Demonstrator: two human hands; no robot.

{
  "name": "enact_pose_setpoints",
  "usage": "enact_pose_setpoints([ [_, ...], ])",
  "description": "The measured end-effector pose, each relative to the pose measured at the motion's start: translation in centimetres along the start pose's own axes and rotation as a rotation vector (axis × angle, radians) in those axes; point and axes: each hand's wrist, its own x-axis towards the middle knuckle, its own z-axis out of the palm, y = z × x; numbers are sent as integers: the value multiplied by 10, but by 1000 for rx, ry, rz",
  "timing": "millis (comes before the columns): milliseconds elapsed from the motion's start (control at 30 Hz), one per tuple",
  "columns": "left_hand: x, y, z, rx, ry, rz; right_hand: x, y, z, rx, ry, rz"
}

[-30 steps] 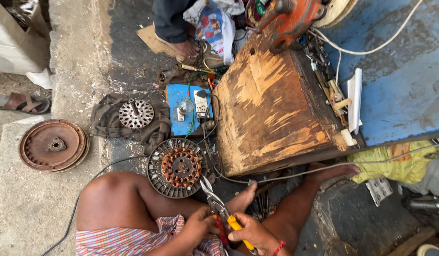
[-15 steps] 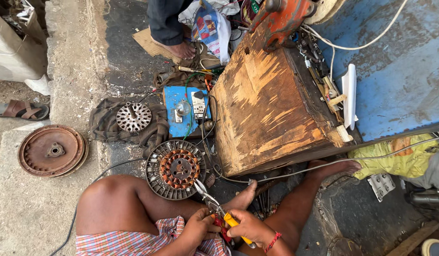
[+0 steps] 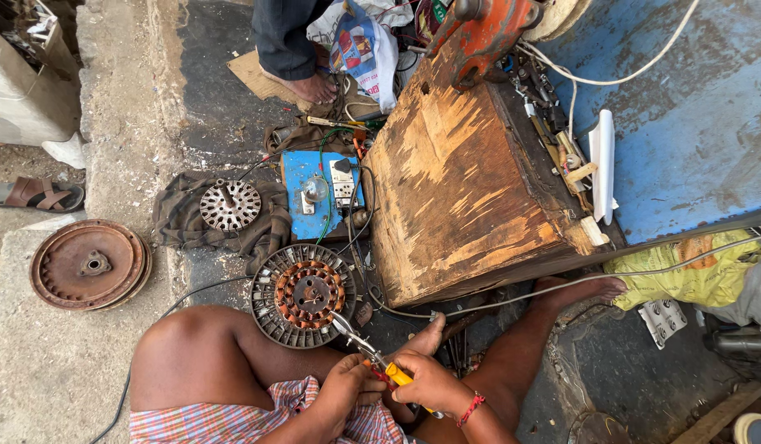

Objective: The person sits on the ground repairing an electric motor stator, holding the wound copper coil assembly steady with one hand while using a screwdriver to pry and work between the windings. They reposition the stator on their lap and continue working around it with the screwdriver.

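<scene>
Since the earlier frames, both hands are drawing closer together over the lap, and the pliers (image 3: pixel 372 355) are tipping nearer the motor stator (image 3: pixel 305 294) on the floor, so the work is staying on its windings. Right hand (image 3: pixel 430 382) is clenching the yellow handle; left hand (image 3: pixel 345 388) is clenching the red one. Beside the stator, a blue switch board (image 3: pixel 319 193) is lying on dark cloth (image 3: pixel 183 222) with a metal rotor (image 3: pixel 230 205). No container is showing its contents clearly.

bare legs and feet, checked pink-and-blue cloth (image 3: pixel 315 415) round the waist, red thread bracelet (image 3: pixel 471 409) on the right wrist
</scene>
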Motion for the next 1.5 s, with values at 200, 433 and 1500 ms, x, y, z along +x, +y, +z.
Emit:
enact_pose_setpoints([
  [200, 4, 1, 3, -46, 28, 26, -1, 16, -5, 399, -135, 181],
  [433, 7, -4, 5, -84, 46, 62, -7, 53, 10, 534, -224, 225],
  [1500, 6, 181, -57, 1563, 512, 1174, 21, 59, -3, -16, 53, -257],
])
